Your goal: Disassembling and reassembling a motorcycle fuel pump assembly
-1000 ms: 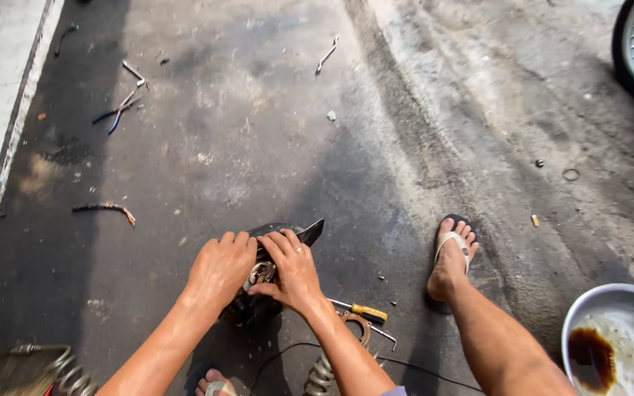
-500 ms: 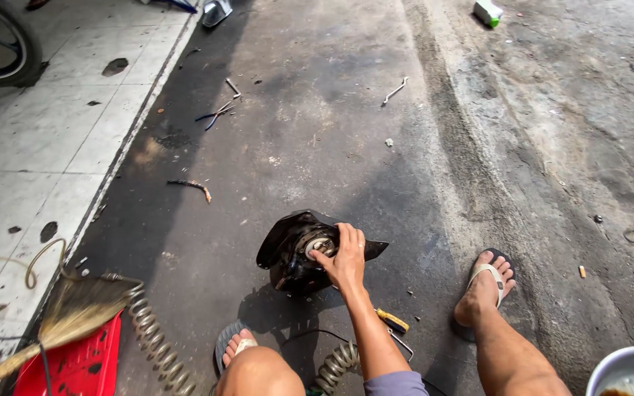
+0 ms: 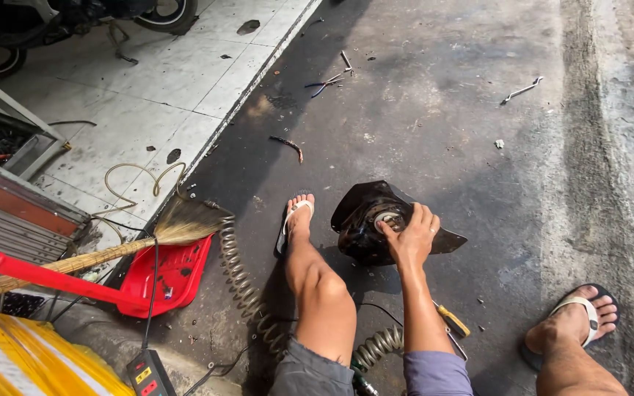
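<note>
Black engine cover [image 3: 365, 224] lies on the dark concrete floor [image 3: 434, 132], between the person's two sandalled feet, nearer the left foot [image 3: 296, 216]. Right hand [image 3: 409, 238] rests on top of the cover, fingers [image 3: 423, 218] curled over the pale round hub [image 3: 387, 217] at its middle; grip pressed onto that hub, not spread. Left hand not seen in this view, so its grip cannot be told.

Right of the cover: a flat pointed flange [image 3: 449, 240] sticking out. Behind the cover, toward the person: yellow-handled screwdriver [image 3: 452, 320] and coiled air hose [image 3: 247, 282]. Left of the cover: red dustpan [image 3: 166, 275] and broom [image 3: 111, 246].

Judgement: cover looks stiff, metal, fairly heavy, glossy and likely oily, so slippery. Best hold seems the rim or hub, not the thin flange
</note>
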